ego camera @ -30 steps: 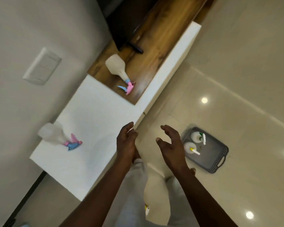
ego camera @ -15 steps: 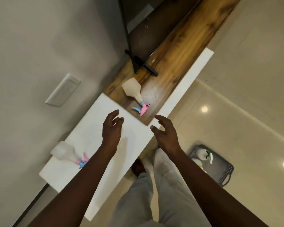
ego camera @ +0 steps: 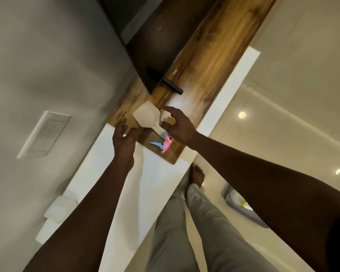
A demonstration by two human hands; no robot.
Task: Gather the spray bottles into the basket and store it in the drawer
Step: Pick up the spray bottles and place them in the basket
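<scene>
A translucent spray bottle [ego camera: 147, 119] with a pink and blue trigger head [ego camera: 164, 144] stands on the wooden counter [ego camera: 208, 61]. My right hand [ego camera: 178, 127] is at the bottle's right side, thumb and fingers spread, not closed around it. My left hand [ego camera: 124, 139] hovers just left of the bottle with fingers loosely curled and nothing in it. A second, blurred spray bottle [ego camera: 59, 208] sits on the white cabinet top [ego camera: 155, 179] at the lower left. On the floor at right, a corner of the grey basket [ego camera: 257, 218] shows a yellow nozzle, mostly hidden by my right arm.
A dark TV screen [ego camera: 145, 52] on a black foot [ego camera: 173, 87] stands just behind the bottle. A white switch plate [ego camera: 44, 134] is on the wall at left. My legs and bare foot [ego camera: 197, 174] stand on the glossy tile floor beside the cabinet.
Both hands have reached forward to the bottle on the wooden counter; the right hand now sits against its side. The view moved closer, and the basket slid behind my right arm.
</scene>
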